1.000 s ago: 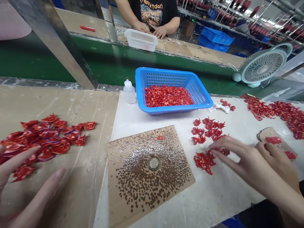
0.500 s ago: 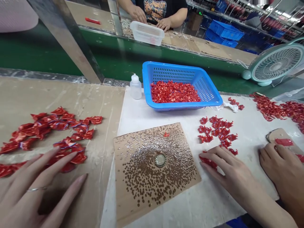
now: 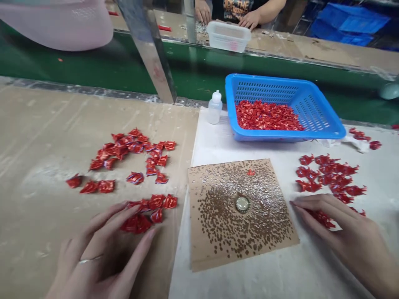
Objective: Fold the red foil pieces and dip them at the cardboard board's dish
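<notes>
My left hand point(image 3: 106, 249) is low at the left, fingers and thumb spread around several folded red pieces point(image 3: 137, 224), with its fingertips at them. More red pieces point(image 3: 115, 151) lie beyond it on the tan surface. My right hand point(image 3: 339, 232) rests on the white sheet, thumb and forefinger tips together beside the board's right edge; whatever is between them is too small to make out. Red pieces point(image 3: 321, 218) show under its palm. Between my hands lies a cardboard square point(image 3: 202, 245) covered with brown wet-looking spots, with a bottle cap point(image 3: 242, 204) and one small red piece point(image 3: 251, 172) on it.
A blue basket point(image 3: 289, 135) of red pieces stands behind the board, a small squeeze bottle point(image 3: 215, 109) at its left. Spiky red pieces point(image 3: 336, 176) lie at the right. A metal post point(image 3: 156, 62) rises behind. Across the green strip, a person's hands point(image 3: 249, 20) are near a white basket point(image 3: 229, 37).
The view has turned left, so things appear farther right. The other person's hand at the right edge and most of the fan have gone out of view.
</notes>
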`<move>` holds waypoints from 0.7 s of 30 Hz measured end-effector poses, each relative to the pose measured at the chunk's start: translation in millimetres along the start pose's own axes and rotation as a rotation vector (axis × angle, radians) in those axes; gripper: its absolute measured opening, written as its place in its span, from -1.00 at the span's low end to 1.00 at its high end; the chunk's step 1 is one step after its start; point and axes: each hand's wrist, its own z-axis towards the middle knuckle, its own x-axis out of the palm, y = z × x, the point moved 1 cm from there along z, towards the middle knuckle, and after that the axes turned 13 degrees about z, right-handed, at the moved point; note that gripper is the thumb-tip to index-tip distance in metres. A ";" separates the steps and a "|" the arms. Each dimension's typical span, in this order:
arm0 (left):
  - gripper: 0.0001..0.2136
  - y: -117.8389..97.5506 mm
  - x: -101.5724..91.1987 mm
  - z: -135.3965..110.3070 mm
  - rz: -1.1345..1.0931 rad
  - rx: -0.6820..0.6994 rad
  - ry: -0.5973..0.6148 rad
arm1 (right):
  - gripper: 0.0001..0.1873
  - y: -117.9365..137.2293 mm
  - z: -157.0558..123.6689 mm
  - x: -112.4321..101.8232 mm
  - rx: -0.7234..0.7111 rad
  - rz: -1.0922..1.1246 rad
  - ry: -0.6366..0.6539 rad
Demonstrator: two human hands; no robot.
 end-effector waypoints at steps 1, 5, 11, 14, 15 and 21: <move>-0.56 0.6 -3.2 -0.4 0.006 -0.045 -0.007 | -0.85 -1.1 2.0 0.3 -0.006 -0.002 0.003; -0.73 9.6 -9.7 -6.0 -0.011 -0.147 -0.001 | -0.70 -5.2 1.4 0.3 -0.028 -0.003 0.026; -0.74 5.2 -9.9 -8.6 -0.019 -0.010 -0.001 | -0.73 -9.1 -3.3 -1.0 0.018 -0.073 0.033; -0.74 -10.2 -6.5 -2.4 -0.030 0.173 -0.053 | -0.73 -10.8 1.5 -1.4 0.006 -0.043 0.065; -0.74 -15.5 -4.9 0.1 -0.010 0.226 -0.066 | -0.75 -11.6 3.1 -1.6 0.021 -0.019 0.075; -0.81 -30.1 2.4 10.4 0.153 0.303 -0.086 | -0.78 -13.9 1.8 -3.8 0.153 0.129 0.100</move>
